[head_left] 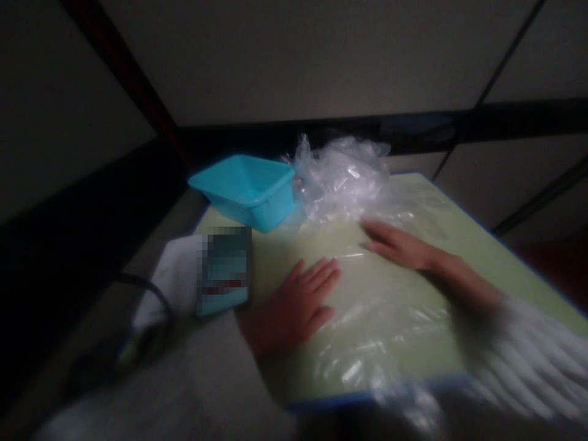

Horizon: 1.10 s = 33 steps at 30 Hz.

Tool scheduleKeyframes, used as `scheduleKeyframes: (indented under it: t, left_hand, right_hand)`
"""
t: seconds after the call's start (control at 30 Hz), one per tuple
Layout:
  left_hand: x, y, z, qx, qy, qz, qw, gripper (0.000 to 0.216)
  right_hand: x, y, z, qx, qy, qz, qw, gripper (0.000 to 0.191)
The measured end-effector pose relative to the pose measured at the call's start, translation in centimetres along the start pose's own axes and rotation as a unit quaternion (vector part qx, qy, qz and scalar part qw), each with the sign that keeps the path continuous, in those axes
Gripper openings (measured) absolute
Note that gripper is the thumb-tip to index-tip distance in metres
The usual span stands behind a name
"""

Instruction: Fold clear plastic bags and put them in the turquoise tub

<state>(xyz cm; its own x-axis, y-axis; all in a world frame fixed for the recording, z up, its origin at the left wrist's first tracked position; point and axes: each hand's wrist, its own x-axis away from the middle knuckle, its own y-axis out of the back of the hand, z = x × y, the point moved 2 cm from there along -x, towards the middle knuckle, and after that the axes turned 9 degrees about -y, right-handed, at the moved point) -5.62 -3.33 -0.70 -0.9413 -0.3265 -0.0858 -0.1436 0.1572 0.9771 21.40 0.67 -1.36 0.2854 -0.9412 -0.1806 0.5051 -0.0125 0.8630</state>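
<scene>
The sheet point(356, 369) was glossy, crinkled plastic. The basin point(275, 208) looked like smooth plastic, the tabletop point(491, 260) matt.

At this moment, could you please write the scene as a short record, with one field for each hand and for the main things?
Left hand: open, palm down, at the clear plastic sheet; firmness of contact unclear
Right hand: blurred, fingers extended, over the sheet; contact unclear
Basin: turquoise, upright, at the table's far left
Crumpled plastic: clear, heaped right of the basin
Device: left of the left hand, partly pixelated
Table: pale green top, blue edge
</scene>
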Motion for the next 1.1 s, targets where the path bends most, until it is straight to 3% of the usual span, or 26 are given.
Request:
scheduleKeyframes:
  t: [0.07,0.17,0.3,0.53,0.77,0.93,1.03,1.1]
  left_hand:
    - [0.0,0.1,0.1,0.016,0.006,-0.03,0.999,0.058]
    - [0.0,0.5,0.6,0.018,0.052,-0.126,0.991,0.044]
    - [0.2,0.8,1.1,-0.006,0.107,-0.223,0.969,0.028]
    - [0.1,0.2,1.1,0.004,0.102,-0.216,0.971,0.027]
    - [0.1,0.0,1.2,0.004,0.102,-0.215,0.971,0.026]
    - [0.2,-0.3,1.2,0.005,0.099,-0.211,0.972,0.03]
    - [0.2,-0.3,1.2,0.011,0.097,-0.203,0.974,0.031]
    - [0.2,-0.2,1.1,0.025,0.1,-0.194,0.976,0.031]
  right_hand:
    - [-0.1,0.5,-0.1,-0.026,-0.019,-0.035,0.999,0.046]
    - [-0.2,0.9,0.1,-0.026,-0.051,-0.09,0.994,0.027]
    - [-0.5,0.6,0.1,-0.005,-0.074,-0.112,0.991,0.018]
    - [-1.1,-0.4,-0.1,-0.04,-0.09,-0.118,0.988,0.012]
    - [-0.3,0.6,1.6,-0.154,-0.097,-0.081,0.98,0.021]
    - [0.6,1.1,3.1,-0.334,-0.108,0.027,0.936,0.029]
    - [0.8,1.0,3.7,-0.37,-0.082,0.11,0.919,0.041]
    - [0.8,1.0,3.8,-0.372,-0.078,0.127,0.916,0.044]
